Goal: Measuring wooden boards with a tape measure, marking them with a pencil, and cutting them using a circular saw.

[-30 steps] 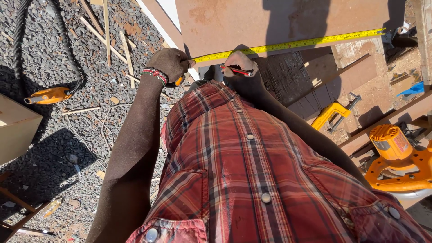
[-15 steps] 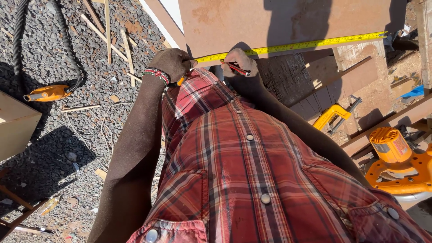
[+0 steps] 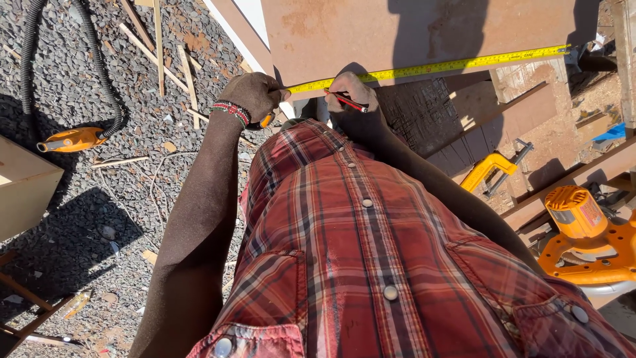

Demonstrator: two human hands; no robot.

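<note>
A brown board (image 3: 424, 33) lies across the top of the head view, with a yellow tape measure blade (image 3: 437, 67) stretched along its near edge to the board's right end. My left hand (image 3: 255, 96) grips the tape measure's case at the board's left corner; a beaded bracelet circles that wrist. Just to the right, my right hand (image 3: 351, 93) holds a red pencil (image 3: 346, 101) with its tip at the tape, near the board edge. My red plaid shirt fills the lower part of the view.
An orange circular saw (image 3: 586, 238) sits at the right on wooden beams, and a yellow tool handle (image 3: 487, 172) lies left of it. On the gravel at left are a black hose with an orange nozzle (image 3: 73, 139), wood offcuts (image 3: 159, 46) and a pale box corner (image 3: 20, 192).
Both hands stay at the board's near edge. The right hand with the pencil has shifted slightly along the tape; the tape remains stretched out.
</note>
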